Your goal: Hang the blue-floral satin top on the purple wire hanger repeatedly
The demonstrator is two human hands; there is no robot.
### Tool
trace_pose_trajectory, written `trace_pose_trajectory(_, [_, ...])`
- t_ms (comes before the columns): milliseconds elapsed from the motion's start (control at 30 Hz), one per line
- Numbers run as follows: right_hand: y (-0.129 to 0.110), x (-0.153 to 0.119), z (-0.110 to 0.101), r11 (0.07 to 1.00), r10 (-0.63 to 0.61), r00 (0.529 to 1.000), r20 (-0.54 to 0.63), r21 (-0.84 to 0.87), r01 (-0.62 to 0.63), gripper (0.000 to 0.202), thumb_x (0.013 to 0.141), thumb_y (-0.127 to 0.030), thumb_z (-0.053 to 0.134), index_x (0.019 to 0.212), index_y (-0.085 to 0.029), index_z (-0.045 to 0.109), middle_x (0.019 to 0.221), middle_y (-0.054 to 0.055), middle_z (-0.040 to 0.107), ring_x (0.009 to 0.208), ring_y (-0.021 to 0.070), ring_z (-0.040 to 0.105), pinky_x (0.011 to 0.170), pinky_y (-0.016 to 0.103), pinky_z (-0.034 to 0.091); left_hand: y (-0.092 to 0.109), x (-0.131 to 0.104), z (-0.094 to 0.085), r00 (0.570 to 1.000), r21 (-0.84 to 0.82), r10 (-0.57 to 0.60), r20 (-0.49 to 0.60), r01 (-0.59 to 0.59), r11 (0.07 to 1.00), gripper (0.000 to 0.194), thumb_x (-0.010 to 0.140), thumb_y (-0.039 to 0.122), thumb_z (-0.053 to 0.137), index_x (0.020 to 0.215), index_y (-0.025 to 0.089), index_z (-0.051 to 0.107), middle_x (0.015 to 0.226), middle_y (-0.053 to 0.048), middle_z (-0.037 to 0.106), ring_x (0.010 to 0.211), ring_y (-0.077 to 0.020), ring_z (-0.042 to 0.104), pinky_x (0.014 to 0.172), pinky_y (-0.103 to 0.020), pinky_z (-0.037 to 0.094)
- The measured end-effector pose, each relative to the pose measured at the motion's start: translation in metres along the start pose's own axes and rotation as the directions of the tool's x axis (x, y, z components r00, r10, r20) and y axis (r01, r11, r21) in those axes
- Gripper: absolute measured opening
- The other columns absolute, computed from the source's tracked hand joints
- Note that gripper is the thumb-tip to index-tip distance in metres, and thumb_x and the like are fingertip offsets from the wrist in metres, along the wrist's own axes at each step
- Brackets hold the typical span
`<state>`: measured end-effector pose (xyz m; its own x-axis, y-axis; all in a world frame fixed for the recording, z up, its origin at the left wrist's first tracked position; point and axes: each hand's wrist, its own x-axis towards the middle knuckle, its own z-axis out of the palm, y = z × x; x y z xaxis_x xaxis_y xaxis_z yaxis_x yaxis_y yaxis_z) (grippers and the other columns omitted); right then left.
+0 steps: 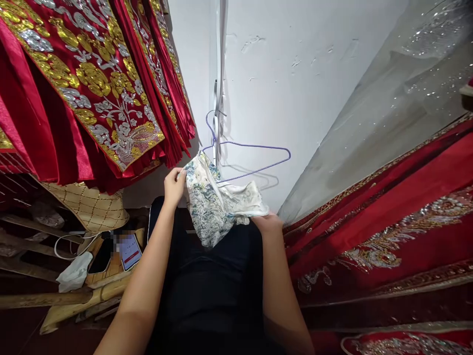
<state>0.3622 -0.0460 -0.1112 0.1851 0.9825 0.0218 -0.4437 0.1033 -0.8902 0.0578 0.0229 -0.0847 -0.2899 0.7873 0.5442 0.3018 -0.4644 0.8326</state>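
Observation:
A small white garment [207, 209] with a blue-green and yellow floral print hangs in front of me, over my lap. A thin purple wire hanger [254, 145] has its left end inside the garment, while its right end is bare. My left hand [175, 186] pinches the garment's upper left edge close to that hanger end. On the other side, my right hand [268, 222] grips the right edge of the cloth; its fingers are partly hidden by the fabric. The hanger's hook lies in front of a pale upright pole [216, 64].
Red garments with gold and silver embroidery [107, 88] hang at upper left. On the right are a sheer sparkly white fabric [354, 128] and red beaded cloth [384, 246]. A bamboo seat [99, 291] at lower left carries a lit phone [130, 251], a dark phone [100, 255] and a white cable [61, 237].

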Motion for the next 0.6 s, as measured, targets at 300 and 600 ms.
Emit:
trace_pose_trajectory(300, [0.012,-0.005,0.022,0.96,0.246,0.963,0.11,0.109,-0.258,0.022,0.083,-0.04,0.04,0.089,-0.025,0.056,0.1,0.011,0.071,0.095,0.0282,0.068,0.088,0.05,0.054,-0.029,-0.066,-0.026,0.826,-0.335,-0.392,-0.405,0.265,0.904,0.013,0.083,0.028,0.064,0.088,0.018,0.068,0.088,-0.004,0.071,0.093,-0.0197,0.066,0.083,-0.03,0.052])
trace_pose_trajectory(600, [0.013,-0.018,0.048,0.963,0.147,0.982,0.118,-0.243,-0.115,0.028,0.076,-0.045,0.067,0.084,-0.019,0.066,0.059,-0.004,0.04,0.049,0.0095,0.034,0.045,0.023,0.028,0.001,-0.077,-0.014,0.597,-0.76,-0.797,0.097,0.561,0.328,0.008,0.071,0.019,0.057,0.064,0.017,0.058,0.061,-0.005,0.063,0.062,-0.0218,0.064,0.071,-0.037,0.057])
